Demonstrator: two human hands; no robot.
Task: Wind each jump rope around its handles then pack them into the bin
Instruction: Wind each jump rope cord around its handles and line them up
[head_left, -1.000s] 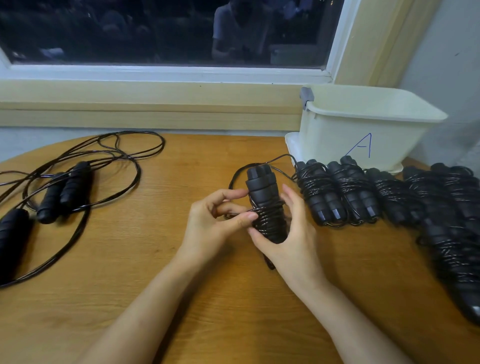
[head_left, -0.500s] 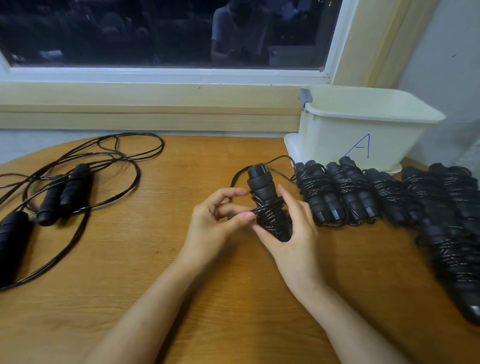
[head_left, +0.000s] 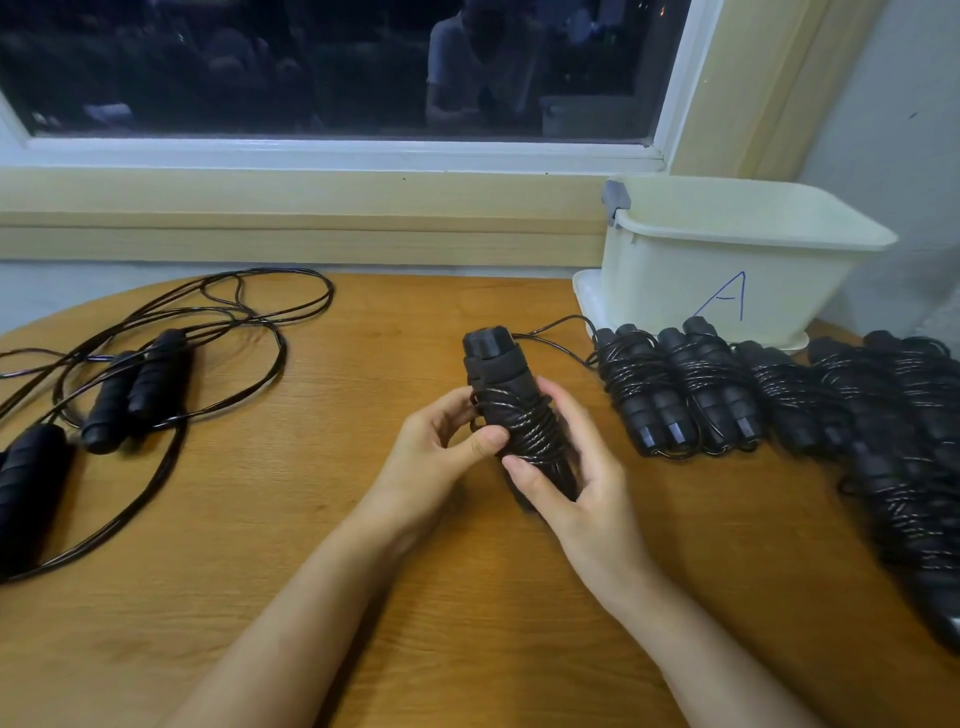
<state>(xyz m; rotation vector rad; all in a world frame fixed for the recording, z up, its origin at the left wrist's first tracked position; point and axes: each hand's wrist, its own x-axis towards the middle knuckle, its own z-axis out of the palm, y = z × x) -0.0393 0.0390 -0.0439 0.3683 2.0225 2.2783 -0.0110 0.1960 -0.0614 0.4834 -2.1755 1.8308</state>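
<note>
A black jump rope (head_left: 511, 400) with its two handles held together stands tilted over the middle of the table, cord wound round its lower half. My right hand (head_left: 576, 483) grips the lower end of the handles. My left hand (head_left: 441, 447) holds the wound part from the left, thumb pressed on the cord. A loose stretch of cord (head_left: 561, 332) runs from the handle tops toward the right. The cream bin (head_left: 727, 260) marked "A" stands at the back right.
Several wound jump ropes (head_left: 675, 395) lie in a row in front of the bin and down the right edge. Unwound ropes with black handles (head_left: 130, 389) sprawl at the left. The wooden table (head_left: 363, 571) ends at a window sill behind.
The loose loop beside the handles has shrunk as more cord went round them. My left hand has closed in against the wound part.
</note>
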